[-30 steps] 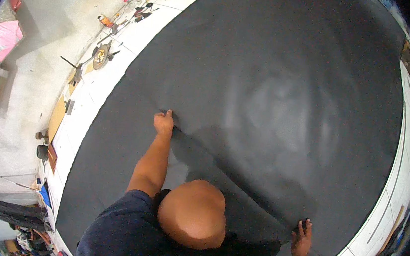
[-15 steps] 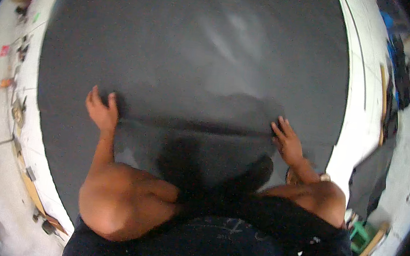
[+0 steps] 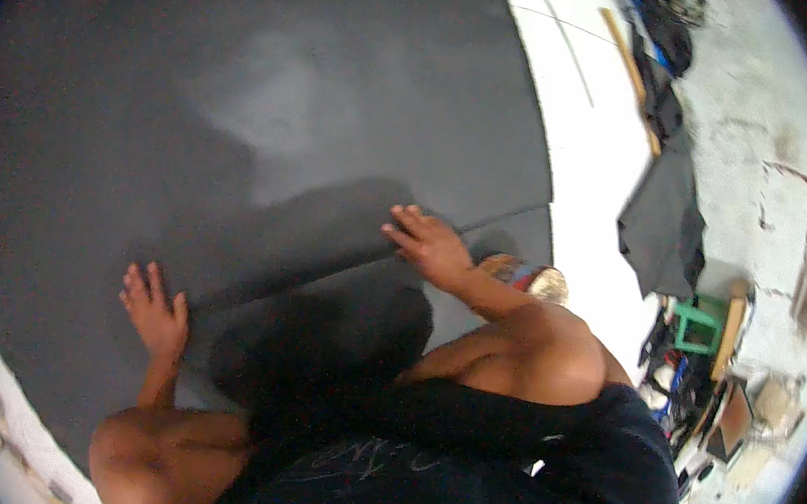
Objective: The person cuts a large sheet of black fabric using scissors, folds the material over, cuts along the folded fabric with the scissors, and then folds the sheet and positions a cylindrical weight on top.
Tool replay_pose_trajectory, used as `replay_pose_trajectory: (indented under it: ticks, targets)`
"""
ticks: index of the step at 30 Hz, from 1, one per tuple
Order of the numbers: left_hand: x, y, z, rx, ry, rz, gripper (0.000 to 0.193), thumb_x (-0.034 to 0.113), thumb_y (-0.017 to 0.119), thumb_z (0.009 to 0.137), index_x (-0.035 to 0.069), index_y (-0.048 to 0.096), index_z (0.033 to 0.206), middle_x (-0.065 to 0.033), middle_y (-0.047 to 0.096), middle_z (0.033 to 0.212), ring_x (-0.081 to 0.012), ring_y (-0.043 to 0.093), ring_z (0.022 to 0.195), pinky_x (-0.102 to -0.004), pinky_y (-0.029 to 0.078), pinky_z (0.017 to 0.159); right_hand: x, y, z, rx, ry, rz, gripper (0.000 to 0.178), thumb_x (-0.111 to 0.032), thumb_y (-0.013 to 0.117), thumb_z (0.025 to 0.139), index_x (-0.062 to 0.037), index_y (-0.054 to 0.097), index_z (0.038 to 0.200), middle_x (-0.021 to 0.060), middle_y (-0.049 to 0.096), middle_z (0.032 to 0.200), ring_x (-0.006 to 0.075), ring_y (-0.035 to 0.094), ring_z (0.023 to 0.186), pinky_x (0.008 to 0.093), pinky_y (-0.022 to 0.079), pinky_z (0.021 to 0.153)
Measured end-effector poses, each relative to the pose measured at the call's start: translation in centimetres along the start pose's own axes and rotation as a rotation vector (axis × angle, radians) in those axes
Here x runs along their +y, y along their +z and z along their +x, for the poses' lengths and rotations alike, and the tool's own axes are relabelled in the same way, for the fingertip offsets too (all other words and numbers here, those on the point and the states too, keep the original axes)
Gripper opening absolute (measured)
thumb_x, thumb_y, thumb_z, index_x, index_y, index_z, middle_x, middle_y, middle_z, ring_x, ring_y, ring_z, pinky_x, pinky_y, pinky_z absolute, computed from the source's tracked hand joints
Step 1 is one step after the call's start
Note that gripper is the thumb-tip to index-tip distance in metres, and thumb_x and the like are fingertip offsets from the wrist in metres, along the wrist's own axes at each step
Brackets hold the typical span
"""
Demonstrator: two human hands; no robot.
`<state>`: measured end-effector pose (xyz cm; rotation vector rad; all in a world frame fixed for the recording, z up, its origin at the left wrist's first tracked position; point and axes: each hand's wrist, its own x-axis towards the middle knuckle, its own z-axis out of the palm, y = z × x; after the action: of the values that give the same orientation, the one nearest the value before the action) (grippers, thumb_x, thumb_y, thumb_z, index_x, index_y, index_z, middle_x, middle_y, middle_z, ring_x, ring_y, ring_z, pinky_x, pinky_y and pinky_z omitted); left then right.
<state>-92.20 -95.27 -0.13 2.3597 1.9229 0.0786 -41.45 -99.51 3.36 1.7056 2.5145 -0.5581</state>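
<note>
A large dark grey sheet [image 3: 363, 71] spreads beneath me, with a long straight edge or crease [image 3: 323, 271] running across it near my knees. My left hand [image 3: 157, 317] rests on the sheet at the left end of the visible crease, fingers spread and holding nothing. Further right, my right hand [image 3: 435, 253] lies over the crease with its fingers stretched out, also holding nothing. Whether the crease is a fold or two overlapping layers, I cannot tell. My shadow darkens the sheet between my hands.
My bent knees [image 3: 555, 352] are close behind my hands, and a foot in footwear [image 3: 546, 283] shows beside my right forearm. White floor borders the sheet. To the right lie a dark cloth [image 3: 664, 220], a wooden strip [image 3: 628, 79], a green stool [image 3: 699, 325] and mixed clutter along the wall.
My view has turned to the right, so the sheet and crease appear tilted and more of the right-hand clutter shows. Both hands remain on the sheet with fingers extended.
</note>
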Motion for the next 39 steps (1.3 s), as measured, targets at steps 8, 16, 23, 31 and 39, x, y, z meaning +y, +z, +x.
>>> replay_pose_trajectory:
  ticks: [8, 16, 23, 31, 39]
  targets:
    - [-0.7, 2.1, 0.2, 0.037, 0.069, 0.077, 0.064, 0.041, 0.042, 0.098, 0.008, 0.03, 0.151, -0.0206, 0.017, 0.159, -0.0414, 0.017, 0.145, -0.0576, 0.012, 0.115, 0.1, -0.1, -0.1, 0.058, 0.024, -0.031, 0.052, -0.022, 0.062, 0.09, -0.0197, 0.047, 0.14, 0.0093, 0.035, 0.153, 0.0294, 0.035, 0.14, 0.0457, 0.036, 0.106]
    - [-1.2, 1.8, 0.1, -0.006, 0.062, 0.088, 0.067, 0.045, 0.039, 0.099, 0.005, 0.026, 0.151, -0.0232, 0.016, 0.158, -0.0447, 0.015, 0.145, -0.0601, 0.01, 0.114, 8.5, -7.5, 0.0, 0.25, 0.632, 0.348, 0.049, -0.031, 0.064, 0.09, -0.0053, 0.055, 0.13, 0.0181, 0.047, 0.141, 0.0349, 0.044, 0.131, 0.0432, 0.038, 0.107]
    - [-1.0, 2.7, 1.2, -0.069, 0.076, 0.096, 0.069, 0.04, 0.042, 0.098, 0.003, 0.021, 0.152, -0.0231, 0.007, 0.159, -0.0437, 0.007, 0.146, -0.06, 0.007, 0.115, 24.9, -3.5, -9.9, 0.159, 1.171, -0.027, 0.071, -0.045, 0.06, 0.092, 0.0027, 0.04, 0.14, 0.0247, 0.05, 0.136, 0.0375, 0.05, 0.125, 0.0431, 0.04, 0.106]
    - [3.2, -4.3, 1.1, -0.345, -0.242, -0.147, 0.065, 0.026, 0.067, 0.083, 0.001, 0.044, 0.138, -0.0243, 0.024, 0.152, -0.0418, 0.015, 0.144, -0.0565, 0.01, 0.116, 29.1, -1.2, -11.5, 0.192, 1.093, 0.416, 0.063, -0.045, 0.059, 0.091, 0.0026, 0.053, 0.133, 0.0207, 0.064, 0.12, 0.0305, 0.063, 0.104, 0.0416, 0.048, 0.093]
    - [0.4, -2.4, -0.6, -0.26, -0.134, -0.001, 0.072, 0.045, 0.053, 0.095, 0.01, 0.025, 0.152, -0.0238, 0.01, 0.158, -0.0408, 0.007, 0.147, -0.0562, 0.006, 0.117, 36.2, 4.4, -13.4, 0.256, 0.938, 0.212, 0.048, -0.041, 0.05, 0.097, 0.0042, 0.063, 0.107, 0.0227, 0.065, 0.103, 0.0389, 0.06, 0.095, 0.0454, 0.046, 0.085]
